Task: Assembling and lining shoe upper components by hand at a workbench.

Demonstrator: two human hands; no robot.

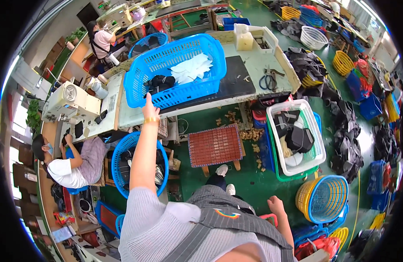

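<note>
At six o'clock, a pale lilac-grey ribbed top (142,218) with short sleeves covers the torso. Over it sits a dark grey apron (249,223) with thin pale pinstripes and broad matching shoulder straps (188,242). A small curved rainbow motif (226,213) marks the apron at half past five. Between nine and ten o'clock, a yellow wristband (151,119) circles the wrist behind the left hand (149,105). Dark trousers (215,181) and whitish shoes (230,189) show toward five o'clock.

Straight ahead of my left hand (150,109), the blue basket's (190,95) wall blocks the way; there's room rightward, over the black mat (233,87) towards the scissors (267,82). My right hand (277,205) faces a gap between red-topped stool (214,145) and white basket (321,146).
</note>
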